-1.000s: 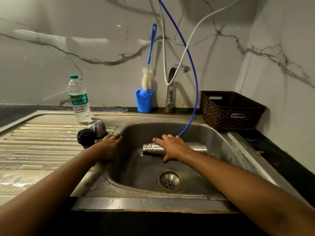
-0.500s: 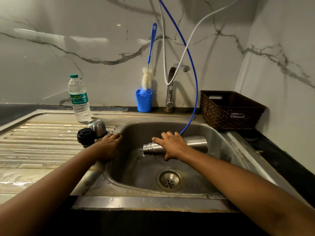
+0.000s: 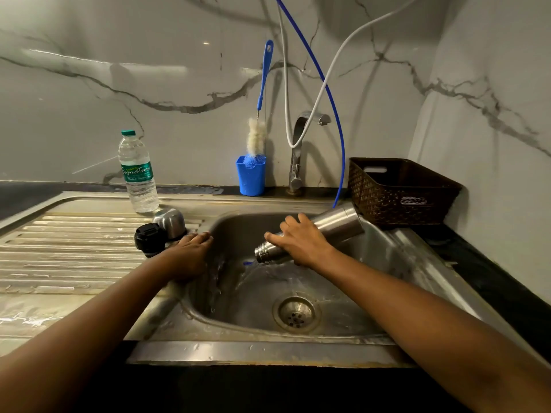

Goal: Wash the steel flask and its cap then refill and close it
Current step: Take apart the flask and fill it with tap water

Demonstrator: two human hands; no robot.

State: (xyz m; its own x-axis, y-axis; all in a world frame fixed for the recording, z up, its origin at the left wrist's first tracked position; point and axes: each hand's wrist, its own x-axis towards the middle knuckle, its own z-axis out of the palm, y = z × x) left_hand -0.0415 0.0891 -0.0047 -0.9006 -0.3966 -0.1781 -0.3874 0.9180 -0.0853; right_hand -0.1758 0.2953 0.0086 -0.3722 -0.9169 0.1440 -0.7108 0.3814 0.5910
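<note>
Since half a second ago the steel flask (image 3: 337, 226) is raised at its base: it lay almost level in the sink (image 3: 268, 356), and now it slopes, with the mouth lower than the bottom. On the left, a plastic water bottle (image 3: 137, 174) stands on the draining board, and just in front of it the black inner cap (image 3: 150, 239) and the steel cup lid (image 3: 170, 222) stand side by side, both off the flask. The left hand (image 3: 190, 251) rests just beside the black cap, on the left rim of the sink; its fingers are close together, lie flat over the edge and hold nothing. Further right, the right hand (image 3: 301, 242) grips the flask from above, fingers curled round the body near the neck. The flask hangs over the basin, above the drain (image 3: 296, 313). Its long axis runs from lower left to upper right: the open mouth points down and to the left, toward the left hand, and the base points up toward the brown basket (image 3: 399, 192). Water seems to run out from the mouth, so I judge that it is being emptied after a rinse. For closing later, the left hand is the nearer one to both caps.
</note>
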